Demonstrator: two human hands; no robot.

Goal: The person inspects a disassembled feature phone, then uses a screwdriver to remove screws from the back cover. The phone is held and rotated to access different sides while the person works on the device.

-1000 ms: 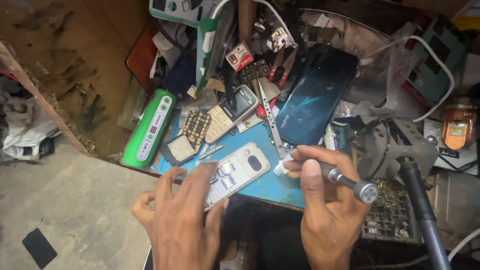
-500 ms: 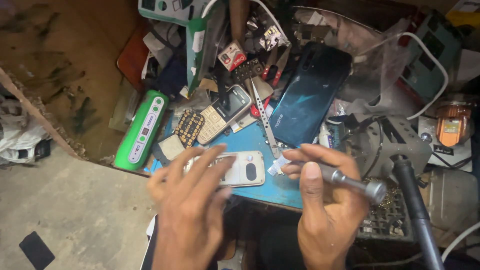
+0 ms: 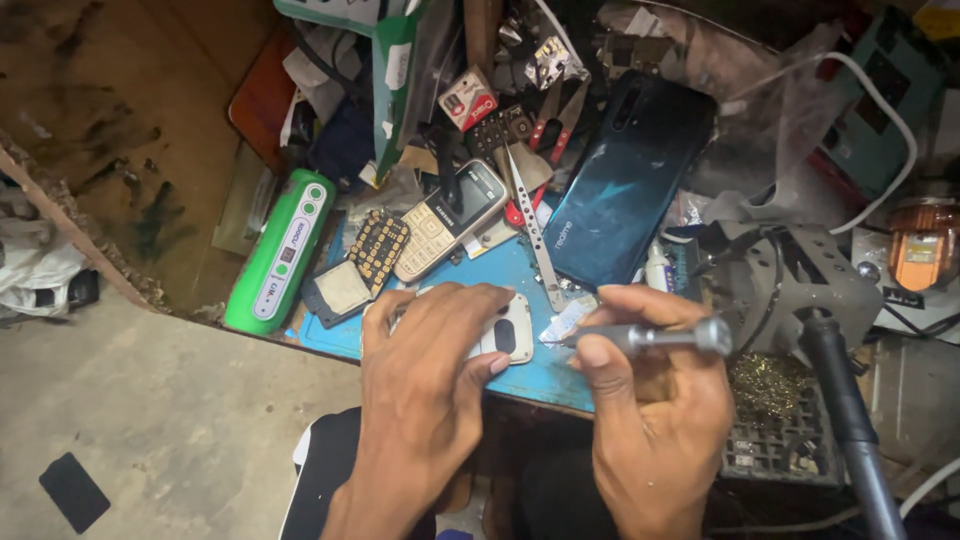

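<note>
My left hand (image 3: 425, 365) lies flat, fingers together, pinning the small white phone (image 3: 505, 335), which looks light, slippery and fragile; right hand (image 3: 650, 400) pinches a screwdriver (image 3: 650, 338) w/ its tip beside it.

Green speaker (image 3: 279, 251), blue mat (image 3: 520, 275), dark teal smartphone (image 3: 628, 180), silver screwdriver (image 3: 650, 338).

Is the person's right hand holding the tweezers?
No: the right hand grips a metal screwdriver, while the tweezers lie untouched on the blue mat.
</note>
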